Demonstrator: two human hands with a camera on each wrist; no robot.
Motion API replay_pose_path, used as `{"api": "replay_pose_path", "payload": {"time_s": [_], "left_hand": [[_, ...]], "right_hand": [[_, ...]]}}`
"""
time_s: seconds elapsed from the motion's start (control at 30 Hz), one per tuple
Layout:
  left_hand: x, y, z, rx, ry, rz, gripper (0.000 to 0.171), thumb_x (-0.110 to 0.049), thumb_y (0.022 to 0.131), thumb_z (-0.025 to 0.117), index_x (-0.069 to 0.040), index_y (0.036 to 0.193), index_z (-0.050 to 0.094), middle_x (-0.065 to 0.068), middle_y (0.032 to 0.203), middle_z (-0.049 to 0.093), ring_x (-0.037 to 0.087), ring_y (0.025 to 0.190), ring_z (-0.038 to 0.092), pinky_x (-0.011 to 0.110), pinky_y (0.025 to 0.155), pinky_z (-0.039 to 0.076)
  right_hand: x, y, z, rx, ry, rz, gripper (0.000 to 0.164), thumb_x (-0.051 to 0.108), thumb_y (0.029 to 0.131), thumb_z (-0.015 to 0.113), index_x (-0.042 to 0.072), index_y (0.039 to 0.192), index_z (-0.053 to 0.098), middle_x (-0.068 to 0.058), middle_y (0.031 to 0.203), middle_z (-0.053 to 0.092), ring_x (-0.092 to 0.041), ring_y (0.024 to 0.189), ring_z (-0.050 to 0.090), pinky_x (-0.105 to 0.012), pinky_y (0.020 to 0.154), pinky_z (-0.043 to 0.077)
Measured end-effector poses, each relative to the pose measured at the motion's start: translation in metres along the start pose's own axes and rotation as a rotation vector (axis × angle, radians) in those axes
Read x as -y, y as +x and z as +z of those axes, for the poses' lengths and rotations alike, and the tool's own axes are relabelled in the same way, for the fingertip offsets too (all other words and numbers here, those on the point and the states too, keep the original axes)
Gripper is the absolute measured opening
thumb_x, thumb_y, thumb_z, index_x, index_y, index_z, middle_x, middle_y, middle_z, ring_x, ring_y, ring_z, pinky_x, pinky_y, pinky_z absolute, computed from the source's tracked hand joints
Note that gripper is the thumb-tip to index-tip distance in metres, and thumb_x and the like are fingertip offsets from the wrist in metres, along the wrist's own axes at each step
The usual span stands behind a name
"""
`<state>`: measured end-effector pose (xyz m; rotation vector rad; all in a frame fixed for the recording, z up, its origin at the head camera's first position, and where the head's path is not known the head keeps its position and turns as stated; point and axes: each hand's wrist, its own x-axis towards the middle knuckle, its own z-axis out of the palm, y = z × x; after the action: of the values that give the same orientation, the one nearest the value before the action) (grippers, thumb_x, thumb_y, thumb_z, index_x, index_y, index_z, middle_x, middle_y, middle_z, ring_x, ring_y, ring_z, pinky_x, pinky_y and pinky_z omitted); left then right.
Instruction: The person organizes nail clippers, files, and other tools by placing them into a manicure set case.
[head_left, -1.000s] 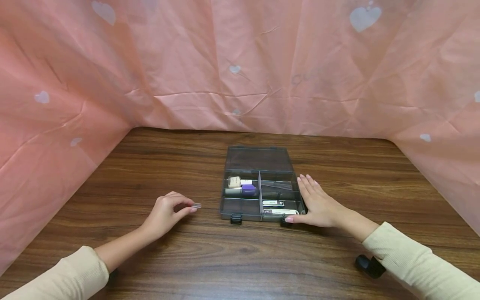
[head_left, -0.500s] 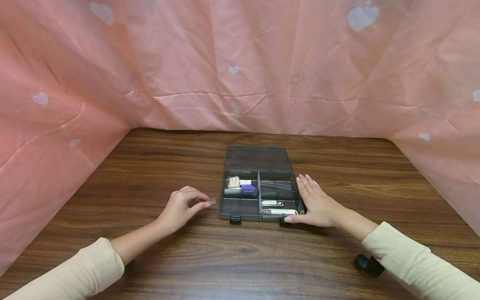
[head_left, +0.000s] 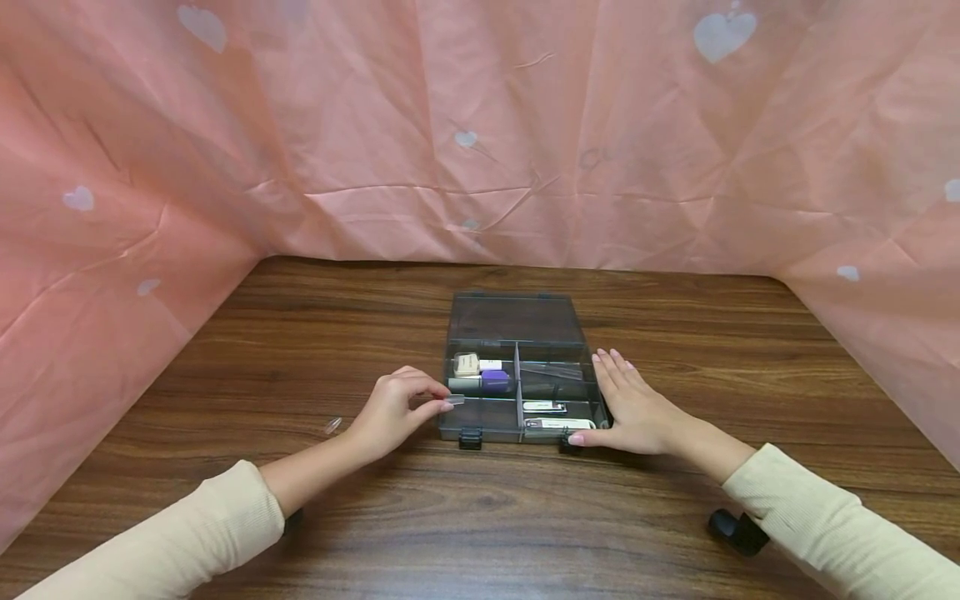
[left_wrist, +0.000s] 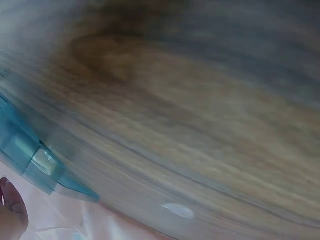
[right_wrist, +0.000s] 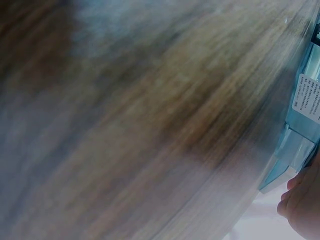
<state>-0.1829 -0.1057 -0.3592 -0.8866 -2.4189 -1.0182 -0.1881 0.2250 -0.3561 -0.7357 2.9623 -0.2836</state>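
My left hand [head_left: 401,417] pinches a small clear plastic piece [head_left: 455,400] between thumb and fingertips. It holds this piece over the left edge of the front-left compartment of a dark see-through divider box [head_left: 480,434]. My right hand [head_left: 637,408] steadies the box's right side with straight fingers, its thumb at the front right latch. A cream nail polish bottle [head_left: 467,364] and a purple-topped bottle [head_left: 495,382] lie in the back-left compartment. Two nail clippers, a smaller one [head_left: 545,407] and a larger one [head_left: 559,424], lie front right. Dark slim items [head_left: 551,370] fill the back right.
Another clear piece, nail-tip shaped [head_left: 333,425], lies on the wooden table [head_left: 480,517] beside my left forearm. The box's lid [head_left: 516,317] is folded back behind it. A black object [head_left: 738,532] sits by my right sleeve. Pink curtain [head_left: 450,200] encloses the table.
My left hand has moved right with the clear piece, from the bare table to the box's left edge. The other clear piece on the table has come into sight. My right hand stays put.
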Motion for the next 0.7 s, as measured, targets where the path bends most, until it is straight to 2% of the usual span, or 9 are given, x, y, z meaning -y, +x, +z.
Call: {"api": "replay_pose_path", "payload": {"time_s": [0.23,0.4,0.5,0.7], "left_hand": [[-0.004,0.007,0.010,0.024,-0.008,0.004,0.011,-0.012,0.074,0.075,-0.004,0.081,0.072,0.003,0.078,0.070,0.016,0.081,0.062,0.026,0.071,0.053],[-0.006,0.013,0.017,0.038,-0.005,0.037,0.009,-0.012,0.075,0.075,-0.005,0.080,0.072,0.002,0.077,0.070,0.015,0.079,0.061,0.026,0.069,0.051],[-0.007,0.017,0.020,0.067,0.019,0.060,0.009,-0.013,0.077,0.074,-0.006,0.081,0.072,0.002,0.078,0.071,0.016,0.079,0.061,0.027,0.073,0.051],[-0.009,0.027,0.025,0.154,0.048,0.059,0.009,-0.014,0.078,0.072,-0.006,0.082,0.072,0.002,0.081,0.072,0.016,0.082,0.062,0.029,0.078,0.051]], "right_hand": [[0.000,0.000,0.000,0.003,0.003,0.000,0.114,0.068,0.075,0.057,-0.013,0.143,0.014,-0.031,0.151,0.010,-0.046,0.140,0.008,-0.056,0.113,0.013],[0.000,-0.001,-0.001,-0.004,0.001,-0.004,0.114,0.068,0.075,0.057,-0.013,0.143,0.014,-0.032,0.150,0.011,-0.046,0.140,0.009,-0.056,0.113,0.013],[0.000,-0.001,-0.001,-0.003,-0.002,-0.005,0.114,0.068,0.075,0.057,-0.013,0.142,0.014,-0.032,0.150,0.011,-0.046,0.140,0.009,-0.056,0.113,0.013],[0.000,-0.001,-0.001,0.003,0.003,-0.004,0.114,0.068,0.075,0.057,-0.013,0.143,0.013,-0.032,0.151,0.010,-0.046,0.140,0.008,-0.056,0.113,0.013]]}}
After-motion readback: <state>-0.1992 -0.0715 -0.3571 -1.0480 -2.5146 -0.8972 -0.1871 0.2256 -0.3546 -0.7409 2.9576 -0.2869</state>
